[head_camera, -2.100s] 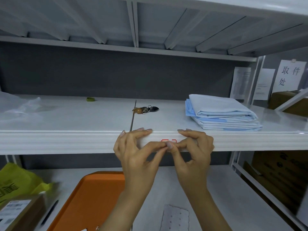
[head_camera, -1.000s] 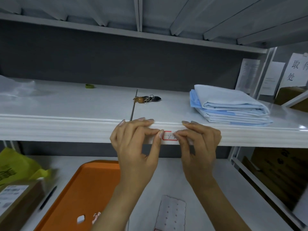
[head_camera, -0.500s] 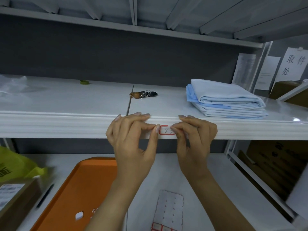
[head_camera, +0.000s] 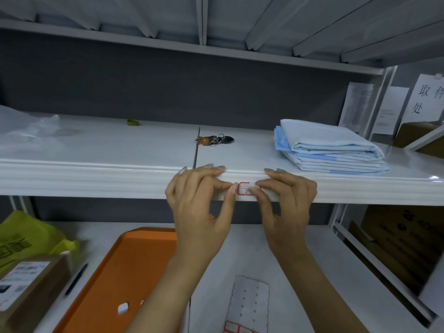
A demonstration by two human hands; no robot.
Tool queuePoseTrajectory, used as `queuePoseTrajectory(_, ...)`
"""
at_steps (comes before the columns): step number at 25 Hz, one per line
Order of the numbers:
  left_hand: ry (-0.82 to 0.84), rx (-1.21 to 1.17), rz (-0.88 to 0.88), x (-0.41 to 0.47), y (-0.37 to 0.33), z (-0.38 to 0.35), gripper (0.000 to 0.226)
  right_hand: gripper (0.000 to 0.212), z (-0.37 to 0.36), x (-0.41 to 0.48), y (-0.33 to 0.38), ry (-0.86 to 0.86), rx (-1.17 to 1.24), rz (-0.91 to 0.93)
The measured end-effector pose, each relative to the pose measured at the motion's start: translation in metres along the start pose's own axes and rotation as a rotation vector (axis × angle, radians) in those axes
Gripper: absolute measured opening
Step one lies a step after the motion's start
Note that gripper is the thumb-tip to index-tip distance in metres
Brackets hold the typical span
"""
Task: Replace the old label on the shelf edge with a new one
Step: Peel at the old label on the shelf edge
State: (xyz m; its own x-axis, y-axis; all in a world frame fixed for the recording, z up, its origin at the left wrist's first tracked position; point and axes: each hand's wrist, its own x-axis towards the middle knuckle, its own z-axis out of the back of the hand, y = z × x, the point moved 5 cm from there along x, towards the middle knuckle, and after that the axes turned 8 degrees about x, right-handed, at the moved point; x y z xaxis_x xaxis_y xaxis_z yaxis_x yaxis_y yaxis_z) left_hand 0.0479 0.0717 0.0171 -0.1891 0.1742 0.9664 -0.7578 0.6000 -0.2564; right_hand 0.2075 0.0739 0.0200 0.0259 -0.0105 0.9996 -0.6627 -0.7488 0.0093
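Right thumb had slid inward since half a second before, and it now covered the right end of the label that had shown whole between the two thumbs.

White shelf edge (head_camera: pixel 96 181) ran clear across the view. On the shelf above it sat a stack of folded blue cloths (head_camera: pixel 329 145) at the right. Down on the lower shelf, an orange tray (head_camera: pixel 125 272) lay at the left with a small white scrap (head_camera: pixel 123 308) on it.

Then the hands. The left hand (head_camera: pixel 199 207) had its fingers bent over the top lip of the shelf edge, thumb tip pressed at the label's left end. The right hand (head_camera: pixel 288 207) mirrored it: fingers hooked over the lip, thumb pressed flat on the label. Neither hand was spread; both clamped the edge between fingers and thumb.

Below the wrists lay a label sheet (head_camera: pixel 249 299), mostly peeled, with red-bordered stickers left at its near end. A keyring (head_camera: pixel 213 139) sat mid-shelf behind the hands.

And the red-bordered label (head_camera: pixel 243 188) itself was stuck on the front face of the shelf edge, between the thumbs, with its left half showing.
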Motion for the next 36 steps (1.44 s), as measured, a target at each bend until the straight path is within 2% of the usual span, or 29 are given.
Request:
queuePoseTrajectory(9,0.002,0.017,0.019,0.0007,-0.0026,0.0020,0.013,0.010,0.0002,0.0025,0.0013,0.000,-0.017,-0.034)
queuePoseTrajectory(14,0.005,0.021,0.038,0.0012,-0.0050,0.0019,0.015,0.021,-0.0009,0.0013,0.0027,-0.010,-0.037,-0.026)
queuePoseTrajectory(24,-0.009,0.017,0.028,0.0017,-0.0048,0.0015,0.015,0.009,0.0000,0.0019,0.0006,-0.027,-0.012,0.014)
queuePoseTrajectory(36,-0.006,0.029,0.021,0.0011,-0.0042,0.0011,0.015,0.016,0.0000,0.0027,0.0025,-0.027,-0.017,0.014)
